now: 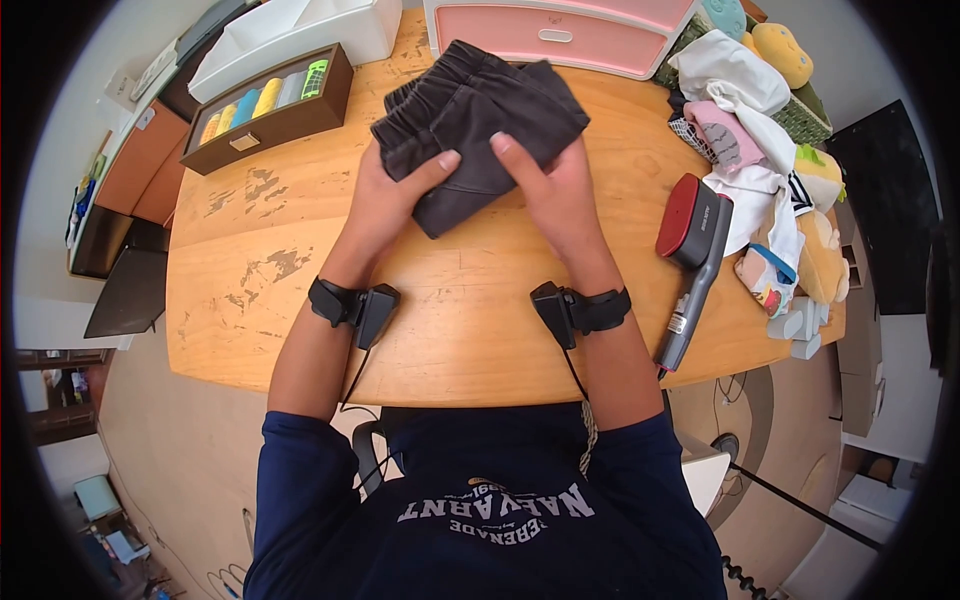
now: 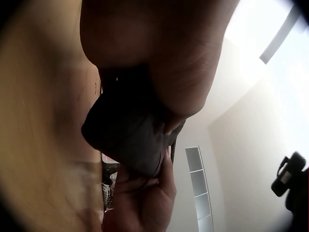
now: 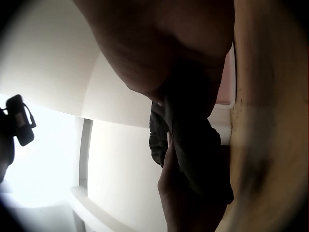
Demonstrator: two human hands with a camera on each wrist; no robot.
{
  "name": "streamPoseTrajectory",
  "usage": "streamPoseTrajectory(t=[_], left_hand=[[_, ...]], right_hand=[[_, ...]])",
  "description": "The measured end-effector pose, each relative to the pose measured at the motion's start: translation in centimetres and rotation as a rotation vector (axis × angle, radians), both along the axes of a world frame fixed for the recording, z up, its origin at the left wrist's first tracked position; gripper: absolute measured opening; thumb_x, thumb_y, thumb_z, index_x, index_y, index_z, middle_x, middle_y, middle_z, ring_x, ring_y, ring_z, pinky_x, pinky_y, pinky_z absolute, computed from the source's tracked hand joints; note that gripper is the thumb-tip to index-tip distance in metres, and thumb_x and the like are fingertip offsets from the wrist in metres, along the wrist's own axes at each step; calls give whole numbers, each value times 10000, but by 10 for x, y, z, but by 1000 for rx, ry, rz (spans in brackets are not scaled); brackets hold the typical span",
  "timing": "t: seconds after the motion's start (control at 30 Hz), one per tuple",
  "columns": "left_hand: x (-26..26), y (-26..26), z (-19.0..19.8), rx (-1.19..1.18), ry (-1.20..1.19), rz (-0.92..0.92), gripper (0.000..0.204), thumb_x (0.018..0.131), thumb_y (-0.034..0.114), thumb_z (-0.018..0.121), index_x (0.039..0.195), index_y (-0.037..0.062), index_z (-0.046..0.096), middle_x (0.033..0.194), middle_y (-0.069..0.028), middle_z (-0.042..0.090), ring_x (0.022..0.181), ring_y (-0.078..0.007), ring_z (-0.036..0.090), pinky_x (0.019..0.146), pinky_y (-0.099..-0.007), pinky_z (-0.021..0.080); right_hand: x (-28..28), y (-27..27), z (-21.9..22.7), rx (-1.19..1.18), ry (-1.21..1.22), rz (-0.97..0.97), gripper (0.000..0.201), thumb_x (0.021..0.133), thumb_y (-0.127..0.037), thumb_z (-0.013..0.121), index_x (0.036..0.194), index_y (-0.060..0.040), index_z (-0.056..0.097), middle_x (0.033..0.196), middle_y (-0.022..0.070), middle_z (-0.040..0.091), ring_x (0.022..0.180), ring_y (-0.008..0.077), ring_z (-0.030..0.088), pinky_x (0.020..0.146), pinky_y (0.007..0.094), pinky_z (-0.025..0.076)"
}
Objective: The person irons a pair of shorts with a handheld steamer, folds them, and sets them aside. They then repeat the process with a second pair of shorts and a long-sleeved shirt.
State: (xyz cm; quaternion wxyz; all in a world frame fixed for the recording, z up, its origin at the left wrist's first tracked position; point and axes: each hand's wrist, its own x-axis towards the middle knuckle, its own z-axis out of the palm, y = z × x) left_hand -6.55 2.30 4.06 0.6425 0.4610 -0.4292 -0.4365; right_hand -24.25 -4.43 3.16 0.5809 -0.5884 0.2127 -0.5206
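Note:
Dark grey shorts (image 1: 468, 115) with a gathered elastic waistband, folded into a compact bundle, are held up over the table in both hands. My left hand (image 1: 388, 200) grips the lower left side, thumb on top and fingers hidden underneath. On the lower right, my right hand (image 1: 556, 198) grips them the same way. In the left wrist view the shorts (image 2: 130, 125) appear as a dark bundle between the hands, raised off the tabletop. The right wrist view shows the cloth (image 3: 190, 140) with the ribbed waistband on its far side.
A brown drawer box (image 1: 290, 125) with rolled coloured cloths stands at the back left, beside a white bin (image 1: 300, 40). A pink-fronted drawer unit (image 1: 560, 40) is behind the shorts. To the right lie a handheld steamer (image 1: 700, 235), piled clothes (image 1: 745, 130) and plush toys (image 1: 825, 255).

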Motion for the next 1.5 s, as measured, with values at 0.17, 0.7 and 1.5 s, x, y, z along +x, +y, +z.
streamPoseTrajectory(t=[0.17, 0.7, 1.5], left_hand=[[4, 1, -1, 8, -17, -65, 655, 843, 86, 818, 1398, -21, 489, 1277, -139, 652, 1175, -179, 630, 1005, -329, 519], [21, 4, 1, 73, 168, -265, 513, 858, 59, 788, 1318, -39, 584, 1206, -103, 706, 1068, -145, 680, 988, -297, 524], [6, 10, 6, 93, 34, -245, 635, 743, 3, 855, 1310, -5, 571, 1198, -103, 691, 1087, -172, 665, 991, -326, 528]], right_hand=[[-8, 3, 8, 36, -31, -97, 467, 962, -83, 681, 1364, 29, 471, 1275, 111, 623, 1158, 161, 600, 1008, 309, 491], [-17, 5, 14, 200, -22, 118, 402, 951, -112, 702, 1312, 6, 570, 1236, 89, 670, 1124, 159, 628, 998, 312, 494], [-24, 7, 16, 174, 121, 277, 556, 923, -35, 705, 1432, 22, 487, 1291, 89, 652, 1182, 160, 607, 1033, 319, 485]])
